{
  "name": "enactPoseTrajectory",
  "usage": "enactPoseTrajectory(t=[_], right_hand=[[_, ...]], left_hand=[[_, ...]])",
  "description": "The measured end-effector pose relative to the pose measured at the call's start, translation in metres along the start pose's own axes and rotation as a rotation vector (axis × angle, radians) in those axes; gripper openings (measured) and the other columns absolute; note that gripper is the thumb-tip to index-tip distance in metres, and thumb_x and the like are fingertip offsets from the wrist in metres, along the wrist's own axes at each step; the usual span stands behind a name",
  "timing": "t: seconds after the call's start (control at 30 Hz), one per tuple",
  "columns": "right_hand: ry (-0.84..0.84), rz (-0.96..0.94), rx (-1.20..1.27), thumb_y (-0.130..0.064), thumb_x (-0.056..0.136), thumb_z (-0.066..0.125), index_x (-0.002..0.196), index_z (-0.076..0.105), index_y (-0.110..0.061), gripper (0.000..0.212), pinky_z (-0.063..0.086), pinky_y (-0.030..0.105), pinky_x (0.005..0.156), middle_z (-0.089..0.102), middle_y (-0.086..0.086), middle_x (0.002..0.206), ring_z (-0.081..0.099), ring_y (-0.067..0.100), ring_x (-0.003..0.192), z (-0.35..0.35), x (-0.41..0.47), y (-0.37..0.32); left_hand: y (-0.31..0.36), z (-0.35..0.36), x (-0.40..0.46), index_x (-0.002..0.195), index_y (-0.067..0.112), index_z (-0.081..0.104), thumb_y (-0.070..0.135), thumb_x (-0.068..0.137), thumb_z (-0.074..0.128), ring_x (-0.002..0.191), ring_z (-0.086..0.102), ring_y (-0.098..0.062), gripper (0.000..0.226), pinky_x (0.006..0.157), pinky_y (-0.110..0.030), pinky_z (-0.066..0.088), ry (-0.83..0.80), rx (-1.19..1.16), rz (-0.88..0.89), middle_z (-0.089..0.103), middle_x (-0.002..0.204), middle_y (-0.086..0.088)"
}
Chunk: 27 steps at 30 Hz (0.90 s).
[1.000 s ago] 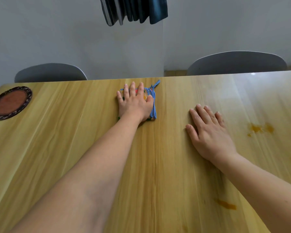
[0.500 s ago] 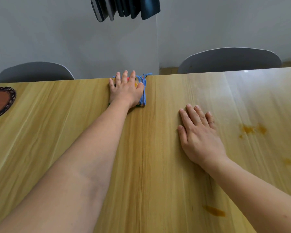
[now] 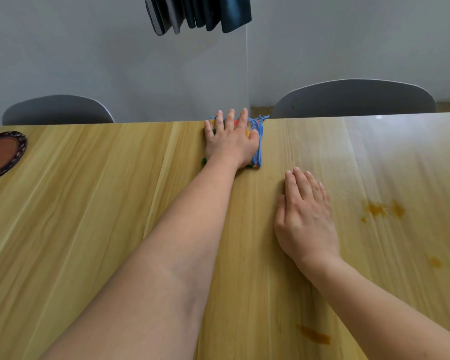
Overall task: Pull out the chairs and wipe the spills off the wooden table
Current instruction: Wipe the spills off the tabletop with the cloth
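- Since the frame a second before, the left hand [image 3: 231, 141] had pushed the cloth [image 3: 257, 144] away from the person, from a little inside the table [image 3: 89, 229] right out to its far edge; the right hand [image 3: 304, 216] had kept its place.
- Left hand: flat on the cloth with fingers straight and spread, pressing rather than gripping. The fingertips reached the far edge, and a blue loop of the cloth hung just over it.
- Right hand: open too, palm down on bare wood, fingers together — it looked to be bracing, though that is a judgement.
- Cloth: folded small, blue-trimmed, mostly hidden under the left palm; its long axis ran away from the person, along the grain.
- Spills [image 3: 382, 210] lay to the right of both hands. One orange cluster sat just beyond the right hand's fingers, a small spot [image 3: 434, 262] nearer the person, and a long smear [image 3: 313, 335] close to the near edge beside the right forearm.
- The relation that mattered: the cloth was at the far edge and left of every stain, with the right hand lying between it and them — so the next stroke would probably need to come back and rightward, and the right hand might have to lift clear.
- Two grey chairs [image 3: 353, 100] stood at the far side, backs showing above the table edge; whether they had been pulled out could not be told.
- A round mat [image 3: 3, 154] lay at the left, well apart from the work.
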State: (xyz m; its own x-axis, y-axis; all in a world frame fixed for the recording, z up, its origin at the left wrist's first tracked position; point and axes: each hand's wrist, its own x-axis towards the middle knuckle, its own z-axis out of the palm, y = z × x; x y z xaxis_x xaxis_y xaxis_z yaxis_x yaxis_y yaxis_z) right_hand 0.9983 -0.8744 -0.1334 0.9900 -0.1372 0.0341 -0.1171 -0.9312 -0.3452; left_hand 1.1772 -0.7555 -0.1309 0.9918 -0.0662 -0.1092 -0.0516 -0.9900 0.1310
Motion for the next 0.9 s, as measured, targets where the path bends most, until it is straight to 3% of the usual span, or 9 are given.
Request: enactPoseTrajectory(t=[0.17,0.37,0.5,0.67,0.9], right_hand=[[0.000,0.012,-0.004,-0.026,0.098,0.033,0.153,0.024,-0.015,0.058,-0.001,0.033,0.121,0.017,0.001,0.161,0.008,0.016,0.149,0.001,0.000,0.000],[0.003,0.005,-0.017,-0.026,0.097,0.032,0.152,0.027,-0.014,0.057,0.000,0.035,0.122,0.019,0.002,0.161,0.009,0.017,0.149,0.000,-0.001,0.000],[0.012,0.001,-0.042,-0.027,0.095,0.032,0.151,0.030,-0.013,0.058,0.003,0.036,0.122,0.022,0.004,0.159,0.013,0.020,0.149,0.002,0.000,-0.001],[0.000,0.000,-0.050,-0.027,0.096,0.032,0.152,0.028,-0.013,0.058,0.001,0.035,0.121,0.020,0.004,0.160,0.011,0.019,0.149,0.003,0.000,0.000],[-0.005,0.002,-0.057,-0.030,0.091,0.024,0.151,0.029,-0.013,0.063,0.002,0.037,0.122,0.021,0.004,0.160,0.012,0.019,0.149,0.003,0.000,0.000]], left_hand=[[-0.001,-0.003,0.000,0.156,0.039,-0.003,0.049,0.101,0.016,0.151,-0.013,-0.028,0.059,0.119,-0.053,-0.012,-0.045,0.005,0.007,-0.004,0.166,0.000],[-0.002,-0.022,0.010,0.156,0.041,0.000,0.052,0.100,0.021,0.150,-0.019,-0.026,0.060,0.118,-0.056,-0.012,-0.231,-0.035,0.002,-0.008,0.166,0.001],[-0.004,-0.023,0.012,0.157,0.034,0.012,0.051,0.099,0.025,0.152,0.000,-0.027,0.062,0.119,-0.057,-0.006,-0.144,0.043,0.083,0.010,0.166,-0.001],[-0.004,-0.003,0.000,0.158,0.031,0.006,0.051,0.101,0.017,0.152,-0.005,-0.025,0.062,0.120,-0.054,-0.009,-0.027,0.037,0.078,0.006,0.166,0.000],[-0.004,-0.005,-0.009,0.158,0.031,0.008,0.052,0.101,0.017,0.152,-0.007,-0.024,0.061,0.120,-0.054,-0.010,-0.045,0.031,0.088,0.004,0.166,0.001]])
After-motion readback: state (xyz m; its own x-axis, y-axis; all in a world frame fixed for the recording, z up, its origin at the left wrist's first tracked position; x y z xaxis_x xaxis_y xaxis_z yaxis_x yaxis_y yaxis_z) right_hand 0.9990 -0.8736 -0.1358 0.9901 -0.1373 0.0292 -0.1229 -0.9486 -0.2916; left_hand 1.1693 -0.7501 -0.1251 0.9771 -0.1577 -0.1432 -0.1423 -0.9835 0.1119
